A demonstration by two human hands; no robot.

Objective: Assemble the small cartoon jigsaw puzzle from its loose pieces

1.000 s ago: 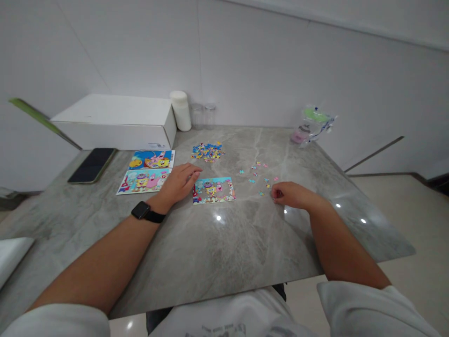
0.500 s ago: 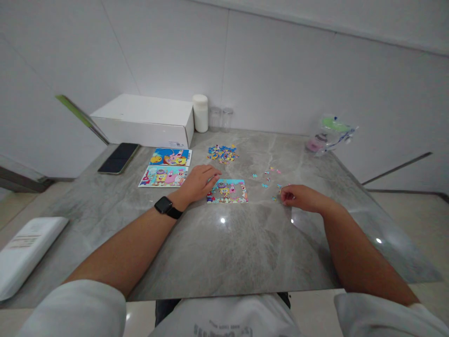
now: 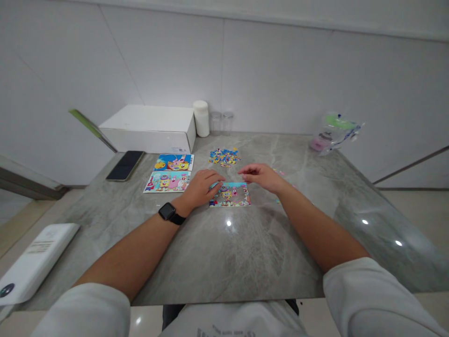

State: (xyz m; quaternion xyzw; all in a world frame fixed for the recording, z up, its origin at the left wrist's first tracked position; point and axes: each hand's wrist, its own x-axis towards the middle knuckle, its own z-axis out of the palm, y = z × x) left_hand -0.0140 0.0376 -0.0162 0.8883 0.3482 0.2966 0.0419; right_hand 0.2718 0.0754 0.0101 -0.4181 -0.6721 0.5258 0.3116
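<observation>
A small, partly built cartoon jigsaw [image 3: 230, 195] lies flat in the middle of the grey marble table [image 3: 245, 243]. My left hand [image 3: 201, 186], with a black watch on its wrist, rests with fingers down on the puzzle's left edge. My right hand [image 3: 261, 175] hovers over the puzzle's upper right corner, fingers pinched together; whatever they hold is too small to make out. A heap of loose pieces [image 3: 224, 157] lies just beyond the puzzle. A few scattered pieces [image 3: 280, 172] show behind my right wrist.
Two finished cartoon pictures [image 3: 169, 181] lie left of the puzzle. A black phone [image 3: 125, 165], a white box [image 3: 150, 128], a white canister [image 3: 201, 118] and two jars [image 3: 222, 122] stand at the back. A plastic bag [image 3: 333, 131] sits far right, a white pack [image 3: 33, 262] near left.
My right hand left the scattered pieces on the right and moved left to the puzzle's upper right corner. My left hand stayed on the puzzle's left edge. The view shifted slightly.
</observation>
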